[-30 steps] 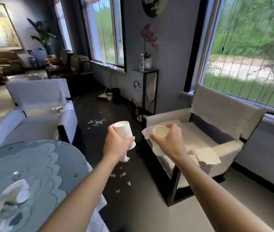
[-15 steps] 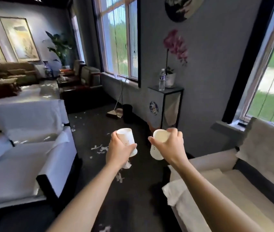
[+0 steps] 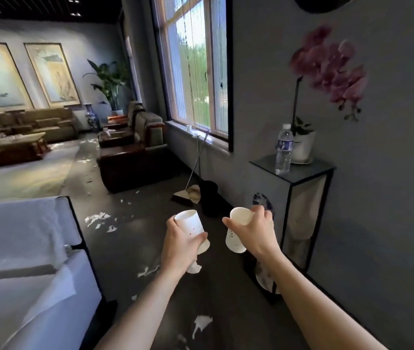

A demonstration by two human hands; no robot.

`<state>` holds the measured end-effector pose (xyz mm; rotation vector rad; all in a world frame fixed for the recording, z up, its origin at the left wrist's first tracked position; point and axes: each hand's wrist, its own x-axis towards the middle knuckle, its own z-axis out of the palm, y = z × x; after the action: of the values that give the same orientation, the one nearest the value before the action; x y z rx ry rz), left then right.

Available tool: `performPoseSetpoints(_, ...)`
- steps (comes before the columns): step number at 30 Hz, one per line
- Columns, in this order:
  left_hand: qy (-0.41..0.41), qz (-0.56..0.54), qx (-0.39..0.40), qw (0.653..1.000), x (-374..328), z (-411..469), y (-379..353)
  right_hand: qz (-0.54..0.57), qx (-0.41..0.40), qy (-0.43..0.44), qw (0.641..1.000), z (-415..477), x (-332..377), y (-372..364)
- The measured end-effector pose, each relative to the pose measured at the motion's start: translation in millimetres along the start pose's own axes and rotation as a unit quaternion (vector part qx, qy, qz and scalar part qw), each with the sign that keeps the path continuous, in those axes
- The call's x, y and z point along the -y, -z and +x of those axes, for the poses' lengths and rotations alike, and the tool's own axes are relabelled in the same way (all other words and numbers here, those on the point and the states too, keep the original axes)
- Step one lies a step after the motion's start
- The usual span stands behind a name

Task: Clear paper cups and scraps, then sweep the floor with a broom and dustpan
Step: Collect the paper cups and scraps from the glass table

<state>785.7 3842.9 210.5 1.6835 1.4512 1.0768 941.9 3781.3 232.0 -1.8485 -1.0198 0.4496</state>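
My left hand (image 3: 179,245) grips a white paper cup (image 3: 190,224), with a crumpled paper scrap hanging below the palm. Close beside it, my right hand (image 3: 257,233) holds a second white paper cup (image 3: 236,239) tilted with its mouth up-left. Both hands are raised over the dark floor. White paper scraps (image 3: 97,218) lie scattered on the floor ahead, and more scraps (image 3: 200,323) lie near my feet. A broom (image 3: 192,173) leans against the wall under the window, its head by a dustpan (image 3: 194,193), next to a black bin (image 3: 209,198).
A white-covered armchair (image 3: 24,261) stands at my left. A tall black stand (image 3: 299,205) with a water bottle (image 3: 283,149) and orchid pot is at the right wall. Dark armchairs (image 3: 130,160) line the window side further on. An open floor lane runs between them.
The view has moved forward and turned left, past the beige armchair toward the broom and bin. Both hands keep holding their cups, side by side.
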Motion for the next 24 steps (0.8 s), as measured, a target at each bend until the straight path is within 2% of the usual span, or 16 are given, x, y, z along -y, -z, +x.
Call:
performPoseSetpoints(9,0.051,-0.050,-0.037,0.997,22.8,262.1,-88.1,-0.037,0.047,-0.006,0.998,265.5,4.0,-98.8)
performPoseSetpoints(15,0.048,-0.059,-0.012,0.997,60.1,464.1,-150.5,-0.075,0.072,-0.017,0.994,463.8,2.8,-190.6)
performPoseSetpoints(20,0.062,-0.017,0.005,0.998,52.2,624.8,-197.9,-0.063,0.047,-0.024,0.997,618.7,20.7,-231.6)
performPoseSetpoints(24,0.054,-0.028,0.022,0.998,52.4,737.5,-257.4,-0.037,0.013,-0.041,0.998,734.5,10.9,-265.1)
